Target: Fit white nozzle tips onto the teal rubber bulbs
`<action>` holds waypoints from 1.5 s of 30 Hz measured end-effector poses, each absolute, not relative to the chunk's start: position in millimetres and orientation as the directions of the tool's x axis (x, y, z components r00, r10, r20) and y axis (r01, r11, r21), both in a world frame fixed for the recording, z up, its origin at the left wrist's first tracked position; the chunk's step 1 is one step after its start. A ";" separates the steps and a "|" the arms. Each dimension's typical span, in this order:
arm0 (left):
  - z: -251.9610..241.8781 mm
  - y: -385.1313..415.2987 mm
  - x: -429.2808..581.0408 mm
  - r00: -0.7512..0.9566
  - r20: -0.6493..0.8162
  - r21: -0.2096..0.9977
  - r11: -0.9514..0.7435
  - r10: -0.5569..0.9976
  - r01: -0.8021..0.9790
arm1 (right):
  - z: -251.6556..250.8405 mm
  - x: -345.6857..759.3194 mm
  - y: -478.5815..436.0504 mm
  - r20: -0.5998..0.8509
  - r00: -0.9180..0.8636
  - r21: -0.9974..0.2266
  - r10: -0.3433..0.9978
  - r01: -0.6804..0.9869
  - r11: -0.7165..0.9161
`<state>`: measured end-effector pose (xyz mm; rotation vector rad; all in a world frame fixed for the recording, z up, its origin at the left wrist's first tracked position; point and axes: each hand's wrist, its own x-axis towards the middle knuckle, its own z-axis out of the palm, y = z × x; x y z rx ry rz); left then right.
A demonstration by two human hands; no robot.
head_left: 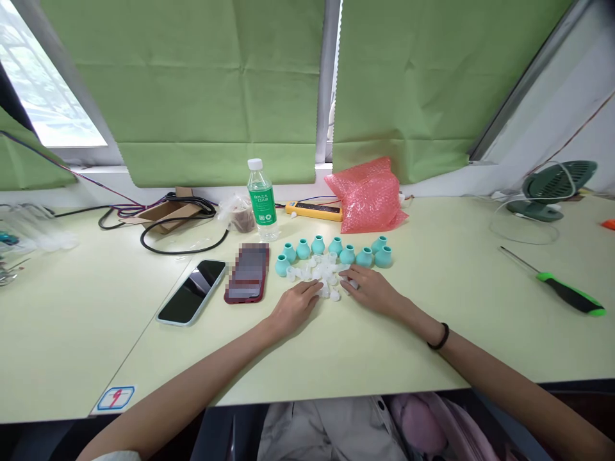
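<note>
A loose pile of small translucent white plastic pieces (325, 267) lies on the table in front of me. My left hand (295, 308) rests at its near left edge, fingers stretched out and touching pieces there. On the right side, my right hand (373, 290) reaches in with its fingers apart, and a white piece (354, 283) shows beside the fingertips. Neither hand visibly lifts anything. Behind the pile, several turquoise vase-shaped pieces (318, 245) with round open necks stand upright in a curved row; the rightmost ones are close to my right hand.
Left of the pile lie a red-edged phone (247, 274) and a pale-framed phone (192, 293). Along the back are a water bottle (262, 203), a yellow meter (314, 210), a pink bubble-wrap bag (369, 198) and black cable (185, 251). A screwdriver (560, 285) and green fan (552, 189) sit right.
</note>
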<state>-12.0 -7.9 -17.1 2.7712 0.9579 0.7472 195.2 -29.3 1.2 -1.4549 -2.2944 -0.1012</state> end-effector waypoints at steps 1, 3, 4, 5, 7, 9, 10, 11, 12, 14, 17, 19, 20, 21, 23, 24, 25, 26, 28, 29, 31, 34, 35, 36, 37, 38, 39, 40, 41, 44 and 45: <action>-17.6 -7.0 -12.7 0.668 0.420 0.277 -0.787 0.615 0.550 | 0.2 197.6 -28.7 0.373 -0.355 -0.159 0.857 0.885 0.437; -17.3 -5.3 -14.1 0.653 0.420 0.303 -0.775 0.630 0.554 | 0.0 202.3 -28.3 0.367 -0.326 -0.155 0.871 0.902 0.403; -16.5 -4.8 -14.7 0.648 0.416 0.309 -0.769 0.638 0.559 | 0.2 204.0 -28.6 0.373 -0.306 -0.151 0.876 0.911 0.383; -15.3 -4.7 -15.2 0.642 0.413 0.310 -0.763 0.645 0.567 | 0.2 205.0 -29.0 0.387 -0.286 -0.145 0.877 0.920 0.364; -12.1 -5.6 -15.6 0.647 0.400 0.294 -0.759 0.649 0.581 | -0.7 204.7 -30.1 0.436 -0.255 -0.131 0.863 0.931 0.341; -8.8 -7.9 -15.3 0.670 0.379 0.261 -0.768 0.638 0.584 | -2.6 202.3 -31.1 0.488 -0.253 -0.127 0.835 0.926 0.355; -7.4 -9.3 -14.9 0.686 0.368 0.244 -0.777 0.628 0.580 | -3.6 200.7 -31.6 0.506 -0.264 -0.134 0.821 0.916 0.377; -6.4 -10.6 -14.5 0.701 0.358 0.230 -0.786 0.616 0.574 | -4.5 199.1 -32.2 0.513 -0.287 -0.144 0.809 0.900 0.411; -5.8 -11.8 -14.1 0.712 0.355 0.222 -0.795 0.606 0.565 | -5.3 197.5 -32.7 0.511 -0.321 -0.153 0.797 0.879 0.452; -5.7 -13.3 -13.5 0.721 0.365 0.221 -0.807 0.589 0.547 | -6.0 194.8 -33.8 0.487 -0.403 -0.161 0.775 0.831 0.533; -7.2 -12.9 -13.9 0.705 0.394 0.232 -0.806 0.589 0.544 | -5.4 192.4 -34.9 0.442 -0.475 -0.151 0.761 0.797 0.585; -8.2 -11.9 -14.5 0.679 0.412 0.236 -0.791 0.607 0.564 | -4.7 192.1 -35.1 0.424 -0.482 -0.147 0.767 0.799 0.584; -8.4 -11.5 -14.7 0.668 0.416 0.241 -0.783 0.617 0.574 | -4.5 192.2 -35.0 0.418 -0.485 -0.145 0.769 0.799 0.583; -8.6 -11.3 -14.9 0.658 0.418 0.247 -0.775 0.627 0.581 | -4.5 192.5 -34.7 0.411 -0.488 -0.143 0.770 0.799 0.583; -8.7 -11.4 -14.8 0.653 0.407 0.262 -0.766 0.639 0.587 | -5.4 193.2 -33.7 0.403 -0.494 -0.140 0.770 0.798 0.586; -8.7 -11.6 -14.6 0.661 0.398 0.264 -0.769 0.636 0.582 | -6.2 193.6 -33.0 0.402 -0.494 -0.141 0.771 0.799 0.585; -8.8 -11.7 -14.4 0.672 0.390 0.264 -0.775 0.630 0.574 | -7.2 193.9 -32.3 0.405 -0.490 -0.143 0.772 0.800 0.583; -8.9 -11.8 -14.1 0.682 0.384 0.264 -0.782 0.623 0.565 | -8.3 194.1 -31.6 0.408 -0.485 -0.145 0.774 0.802 0.579; -9.2 -11.8 -13.6 0.684 0.382 0.268 -0.783 0.621 0.562 | -9.9 194.0 -30.9 0.414 -0.468 -0.144 0.781 0.813 0.564; -9.3 -11.8 -13.4 0.673 0.384 0.273 -0.774 0.633 0.572 | -10.2 193.7 -30.9 0.415 -0.457 -0.140 0.787 0.822 0.552; -9.0 -11.9 -13.1 0.645 0.383 0.281 -0.748 0.661 0.601 | -10.0 192.4 -31.7 0.412 -0.438 -0.130 0.799 0.840 0.527; -7.5 -13.0 -12.7 0.635 0.374 0.268 -0.734 0.676 0.624 | -9.4 189.8 -33.3 0.401 -0.422 -0.136 0.813 0.850 0.508; -7.1 -13.4 -12.7 0.640 0.371 0.263 -0.738 0.672 0.622 | -9.7 189.2 -33.5 0.402 -0.419 -0.144 0.815 0.849 0.508; -6.8 -13.7 -12.7 0.647 0.367 0.261 -0.742 0.668 0.618 | -10.5 188.9 -33.4 0.407 -0.417 -0.153 0.813 0.846 0.511; -6.9 -13.8 -12.7 0.652 0.364 0.262 -0.745 0.665 0.614 | -11.6 188.9 -32.9 0.419 -0.415 -0.163 0.808 0.841 0.516; -7.2 -13.8 -12.7 0.656 0.360 0.267 -0.747 0.663 0.609 | -12.9 189.1 -32.3 0.438 -0.410 -0.173 0.800 0.835 0.523; -7.8 -13.5 -12.8 0.657 0.359 0.277 -0.748 0.663 0.604 | -14.1 189.5 -31.5 0.466 -0.402 -0.182 0.789 0.829 0.529; -8.4 -13.2 -12.7 0.651 0.362 0.293 -0.745 0.667 0.599 | -15.1 189.8 -30.9 0.499 -0.390 -0.191 0.774 0.822 0.537; -8.9 -12.8 -12.6 0.642 0.367 0.317 -0.739 0.673 0.595 | -15.7 190.0 -30.6 0.537 -0.374 -0.201 0.756 0.813 0.546; -8.1 -13.1 -11.3 0.604 0.373 0.436 -0.707 0.705 0.556 | -14.0 186.8 -33.2 0.649 -0.321 -0.259 0.690 0.759 0.597; -7.0 -13.8 -10.6 0.590 0.367 0.490 -0.689 0.719 0.535 | -12.4 184.3 -35.4 0.672 -0.308 -0.292 0.674 0.725 0.623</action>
